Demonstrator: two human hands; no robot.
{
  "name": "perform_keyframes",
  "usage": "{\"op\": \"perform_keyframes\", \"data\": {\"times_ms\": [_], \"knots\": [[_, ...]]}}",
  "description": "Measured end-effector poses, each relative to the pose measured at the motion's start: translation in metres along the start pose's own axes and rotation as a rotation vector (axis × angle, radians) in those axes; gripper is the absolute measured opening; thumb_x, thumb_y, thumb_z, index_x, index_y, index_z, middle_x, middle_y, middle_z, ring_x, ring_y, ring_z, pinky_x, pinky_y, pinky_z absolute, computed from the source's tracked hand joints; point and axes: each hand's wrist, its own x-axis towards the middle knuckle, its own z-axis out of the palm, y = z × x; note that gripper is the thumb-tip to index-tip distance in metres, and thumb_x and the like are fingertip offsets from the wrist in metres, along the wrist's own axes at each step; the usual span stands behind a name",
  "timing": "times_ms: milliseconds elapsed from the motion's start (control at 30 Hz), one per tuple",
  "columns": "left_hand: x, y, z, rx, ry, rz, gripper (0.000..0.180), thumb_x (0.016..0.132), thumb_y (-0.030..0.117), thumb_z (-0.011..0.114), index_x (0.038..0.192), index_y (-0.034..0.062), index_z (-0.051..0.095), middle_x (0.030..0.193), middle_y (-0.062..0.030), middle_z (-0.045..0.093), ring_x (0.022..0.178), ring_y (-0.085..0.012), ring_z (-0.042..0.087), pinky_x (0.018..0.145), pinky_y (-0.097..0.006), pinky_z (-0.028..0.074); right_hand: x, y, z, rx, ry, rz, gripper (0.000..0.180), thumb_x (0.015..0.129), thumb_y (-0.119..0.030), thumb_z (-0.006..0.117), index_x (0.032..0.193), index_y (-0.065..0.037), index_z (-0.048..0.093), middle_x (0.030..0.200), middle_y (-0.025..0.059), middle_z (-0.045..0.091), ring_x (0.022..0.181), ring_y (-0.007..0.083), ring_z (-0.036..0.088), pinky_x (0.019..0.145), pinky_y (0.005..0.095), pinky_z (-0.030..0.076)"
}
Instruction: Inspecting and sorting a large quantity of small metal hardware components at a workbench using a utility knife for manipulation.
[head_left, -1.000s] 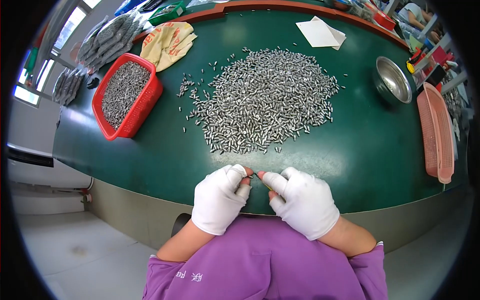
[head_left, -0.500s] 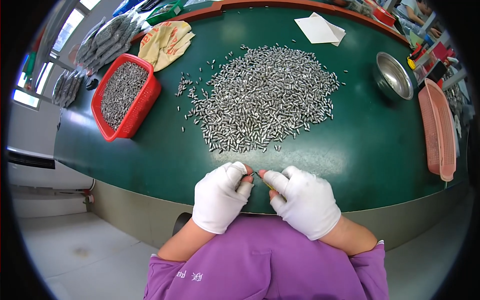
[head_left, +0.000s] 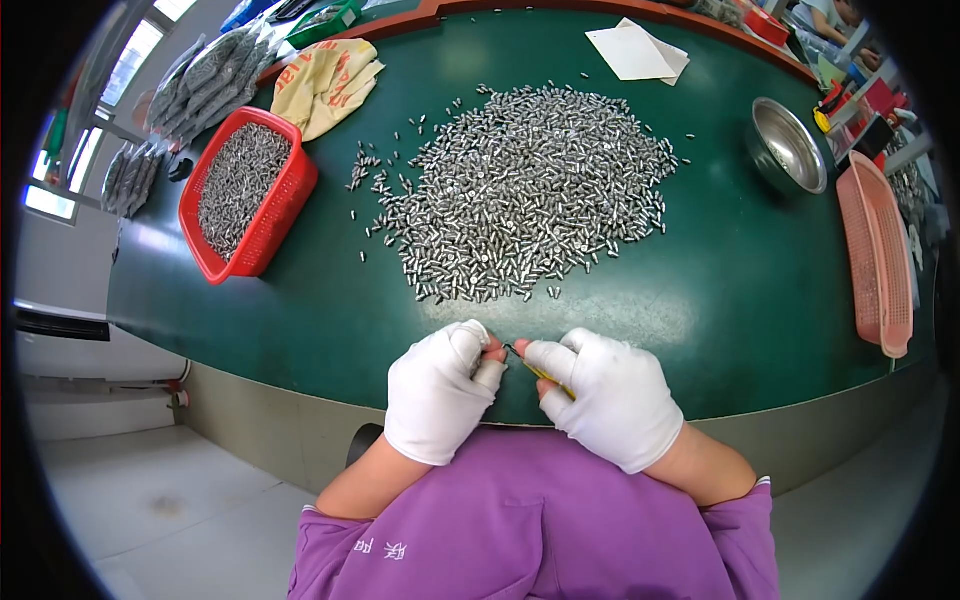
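My left hand (head_left: pixel 437 395), in a white glove with bare fingertips, is closed in a pinch near the table's front edge. It grips a small metal piece, mostly hidden by the fingers. My right hand (head_left: pixel 620 400), gloved the same way, is closed around a thin yellow-handled tool (head_left: pixel 543 374). The dark tip of that tool points left and meets the piece at my left fingertips; whether it goes inside cannot be made out. Beyond both hands a wide pile of small silver metal fittings (head_left: pixel 530 190) lies loose on the green table (head_left: pixel 640 325).
To the left stands a red plastic basket (head_left: pixel 285 215) of similar parts, beside a crumpled yellow sack (head_left: pixel 325 88) and grey filled bags (head_left: pixel 215 80). White sheets (head_left: pixel 632 52) lie at the back. A metal bowl (head_left: pixel 790 150) and a pink basket (head_left: pixel 870 255) are on the right.
Both hands stay nearly in place with the same grips. The yellow tool shows slightly more under my right fingers. The whole view has shifted a little.
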Motion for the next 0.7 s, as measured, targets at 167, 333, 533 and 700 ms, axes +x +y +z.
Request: {"op": "perform_keyframes", "data": {"times_ms": [167, 333, 533, 700], "knots": [[0.003, 0.001, -0.001, 0.007, 0.007, 0.016, 0.013, 0.073, 0.002, 0.072, 0.076, 0.0060, 0.061, 0.068, -0.0067, 0.059, 0.058, -0.0209, 0.058, 0.055, -0.030, 0.047, 0.002, 0.000, -0.005, 0.009, 0.000, -0.001, 0.036, 0.077, -0.015, 0.066, 0.113, -0.018, 0.068, 0.079, 0.0073, 0.059, 0.068, 0.0289, 0.062, 0.060, 0.0401, 0.052], [0.000, -0.003, -0.002, 0.041, -0.013, 0.025, 0.016, 0.074, 0.009, 0.072, 0.076, 0.0104, 0.056, 0.072, -0.0066, 0.062, 0.068, -0.0294, 0.062, 0.060, -0.038, 0.049, 0.009, 0.009, -0.005, 0.041, -0.107, -0.059, 0.033, 0.081, -0.019, 0.063, 0.113, -0.018, 0.068, 0.081, 0.0064, 0.060, 0.072, 0.0264, 0.063, 0.064, 0.0379, 0.053], [-0.002, -0.003, -0.004, 0.025, -0.023, 0.032, 0.013, 0.072, 0.009, 0.073, 0.075, 0.0103, 0.060, 0.073, -0.0074, 0.063, 0.068, -0.0285, 0.062, 0.062, -0.037, 0.050, 0.013, 0.010, -0.003, -0.020, -0.135, -0.123, 0.031, 0.083, -0.022, 0.059, 0.113, -0.017, 0.066, 0.082, 0.0072, 0.059, 0.073, 0.0278, 0.064, 0.065, 0.0396, 0.053], [-0.001, -0.003, -0.003, 0.025, -0.035, -0.016, 0.011, 0.074, 0.009, 0.071, 0.075, 0.0105, 0.060, 0.072, -0.0079, 0.063, 0.069, -0.0294, 0.063, 0.063, -0.038, 0.050, 0.010, 0.005, -0.007, -0.020, -0.173, -0.049, 0.033, 0.085, -0.023, 0.057, 0.116, -0.015, 0.065, 0.085, 0.0083, 0.059, 0.077, 0.0283, 0.064, 0.067, 0.0402, 0.053]]}}
